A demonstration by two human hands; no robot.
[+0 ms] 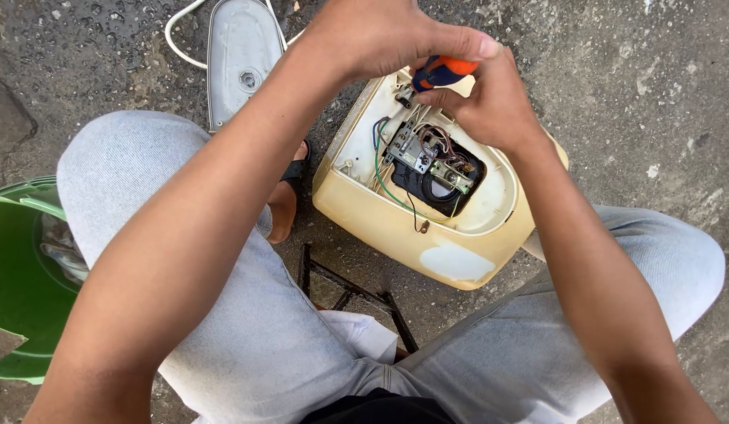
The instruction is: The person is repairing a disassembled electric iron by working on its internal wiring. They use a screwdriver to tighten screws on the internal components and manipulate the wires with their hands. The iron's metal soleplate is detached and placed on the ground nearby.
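Orange-handled screwdriver [441, 72] in both hands' closed grip.

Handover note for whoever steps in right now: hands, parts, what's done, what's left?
Left hand: closed over the top of the orange-handled screwdriver.
Right hand: pinching the screwdriver lower down, steadying it at the housing's far edge.
Cream appliance housing: on the concrete between the knees, open; switch block and wiring exposed.
Grey cover plate: already off, lying behind the left knee.
Left: the fastener under the screwdriver tip; tip hidden by the hands.
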